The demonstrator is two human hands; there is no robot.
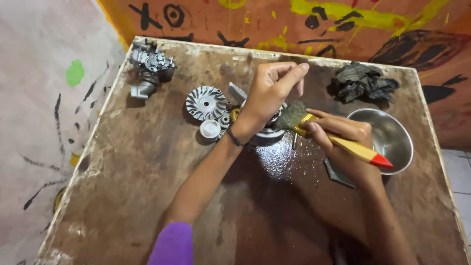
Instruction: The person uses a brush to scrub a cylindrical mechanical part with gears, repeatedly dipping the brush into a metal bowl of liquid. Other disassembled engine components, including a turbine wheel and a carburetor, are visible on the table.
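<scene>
1. Left hand (267,95) clamped over a round grey metal engine part (271,131), mid-worktop toward the far edge.
2. Right hand (343,140) closed around a yellow-handled, red-tipped paintbrush (338,142), bristles touching that part.
3. Shiny steel bowl (392,140) just beyond the right hand, near the right edge.
4. Silver finned fan wheel (206,103), small gears and white cap (210,129) left of the part.
5. Grey carburettor (151,66) at the far left corner; dark rag (363,81) toward the far right corner of the stained wooden worktop (147,172).
</scene>
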